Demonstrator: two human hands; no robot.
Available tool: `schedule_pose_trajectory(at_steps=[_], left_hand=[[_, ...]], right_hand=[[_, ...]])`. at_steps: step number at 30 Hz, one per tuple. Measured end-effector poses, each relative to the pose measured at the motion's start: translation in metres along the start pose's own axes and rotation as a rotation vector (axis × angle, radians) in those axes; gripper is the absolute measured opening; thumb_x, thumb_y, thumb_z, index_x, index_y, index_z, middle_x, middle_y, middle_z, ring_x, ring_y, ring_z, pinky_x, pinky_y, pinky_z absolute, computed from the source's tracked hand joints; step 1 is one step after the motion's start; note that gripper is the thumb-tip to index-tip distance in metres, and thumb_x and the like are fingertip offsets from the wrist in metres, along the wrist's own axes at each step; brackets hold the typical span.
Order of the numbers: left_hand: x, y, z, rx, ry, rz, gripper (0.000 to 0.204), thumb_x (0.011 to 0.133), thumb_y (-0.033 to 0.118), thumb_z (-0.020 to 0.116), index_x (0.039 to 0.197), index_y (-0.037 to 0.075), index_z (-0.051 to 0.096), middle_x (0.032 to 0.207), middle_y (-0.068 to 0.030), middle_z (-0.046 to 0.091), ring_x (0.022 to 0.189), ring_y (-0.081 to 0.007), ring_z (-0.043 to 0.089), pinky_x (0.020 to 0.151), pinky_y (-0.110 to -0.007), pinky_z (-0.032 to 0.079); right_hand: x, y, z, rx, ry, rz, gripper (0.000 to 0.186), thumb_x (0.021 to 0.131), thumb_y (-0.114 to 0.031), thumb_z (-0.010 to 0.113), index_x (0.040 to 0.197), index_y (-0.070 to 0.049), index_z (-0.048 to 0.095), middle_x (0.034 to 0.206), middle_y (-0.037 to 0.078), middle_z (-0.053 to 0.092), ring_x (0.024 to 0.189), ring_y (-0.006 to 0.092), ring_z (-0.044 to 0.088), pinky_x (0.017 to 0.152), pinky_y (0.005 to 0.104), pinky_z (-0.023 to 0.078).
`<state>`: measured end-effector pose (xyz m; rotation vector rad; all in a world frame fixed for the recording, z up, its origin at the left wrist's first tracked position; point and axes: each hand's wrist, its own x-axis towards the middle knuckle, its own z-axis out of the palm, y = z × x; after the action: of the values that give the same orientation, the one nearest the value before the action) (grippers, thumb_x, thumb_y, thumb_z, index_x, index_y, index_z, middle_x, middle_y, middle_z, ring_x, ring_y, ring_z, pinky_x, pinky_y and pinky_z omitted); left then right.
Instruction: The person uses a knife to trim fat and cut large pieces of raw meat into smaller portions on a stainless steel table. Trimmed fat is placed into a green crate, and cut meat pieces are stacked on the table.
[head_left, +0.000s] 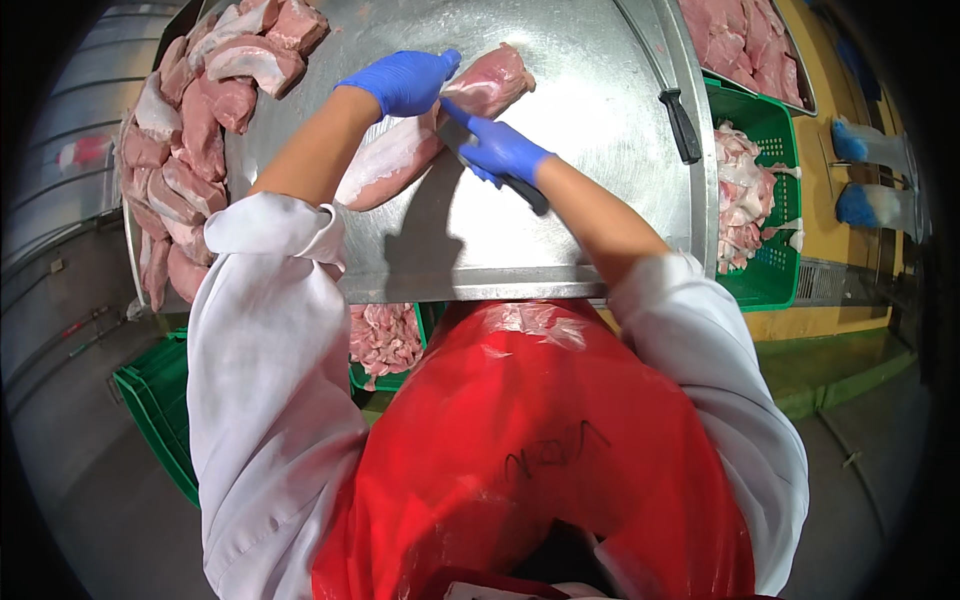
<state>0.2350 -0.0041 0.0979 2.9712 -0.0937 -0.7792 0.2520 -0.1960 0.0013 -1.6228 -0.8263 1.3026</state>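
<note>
The long piece of pink meat [390, 168] lies slantwise on the shiny metal bench [590, 130], in front of the person. The right hand [505, 150], in a blue glove, is curled round the black handle of a knife [527, 195], and the blade points in at the middle of the meat. The left hand [405, 83], gloved too, is over the far side of the meat. I cannot tell how far its fingers are bent or how tightly they hold, because its back hides them. It may be there so the meat does not slide (wet meat looks slippery). The slant seems to put the meat's side within easy reach of the knife.

A big heap of meat [205, 110] is at the left, close to the left forearm, so there is less room on that side. A long thin rod with a black handle [680, 125] lies along the right edge, well apart from the right hand. Past that edge is a green crate [785, 265] with pale scraps [738, 190] in it. More scraps sit below the near edge, partly hidden by the red apron [530, 430].
</note>
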Motion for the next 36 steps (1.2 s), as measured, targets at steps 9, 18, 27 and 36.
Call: schedule_pose_trajectory(at_steps=[9,18,27,36], left_hand=[[-0.044,-0.029,-0.013,-0.167,0.086,-0.044,0.026,0.094,0.006,0.049,0.119,0.003,0.049,0.115,-0.0246,0.064,0.108,-0.0442,0.061,0.090,-0.048,0.048],[-0.085,-0.068,-0.009,-0.251,0.245,-0.069,0.021,0.094,0.003,0.049,0.115,0.001,0.049,0.111,-0.0227,0.064,0.105,-0.0408,0.063,0.086,-0.046,0.049],[-0.133,-0.075,-0.022,-0.332,0.333,-0.046,0.016,0.084,0.003,0.049,0.101,0.002,0.050,0.094,-0.0222,0.059,0.090,-0.0373,0.058,0.079,-0.045,0.046],[-0.156,-0.093,-0.011,-0.521,0.579,0.157,0.015,0.087,0.005,0.049,0.101,0.005,0.045,0.082,-0.0137,0.051,0.077,-0.0256,0.049,0.076,-0.037,0.045]], right_hand=[[-0.053,0.026,0.040,-0.083,-0.077,0.011,0.073,0.099,-0.013,0.041,0.162,-0.031,0.008,0.069,0.009,0.058,0.053,0.0180,0.059,0.051,0.0319,0.054],[-0.053,0.015,0.064,-0.071,-0.152,-0.030,0.079,0.096,-0.014,0.047,0.162,-0.029,0.005,0.067,0.009,0.060,0.050,0.0157,0.057,0.054,0.0307,0.056],[-0.003,-0.005,0.097,-0.258,-0.061,0.026,0.079,0.097,-0.015,0.047,0.162,-0.034,0.005,0.068,0.011,0.060,0.052,0.0189,0.060,0.053,0.0347,0.055],[0.060,-0.036,0.129,-0.056,-0.022,0.038,0.080,0.097,-0.018,0.048,0.162,-0.031,0.004,0.069,0.012,0.060,0.051,0.0203,0.059,0.052,0.0364,0.054]])
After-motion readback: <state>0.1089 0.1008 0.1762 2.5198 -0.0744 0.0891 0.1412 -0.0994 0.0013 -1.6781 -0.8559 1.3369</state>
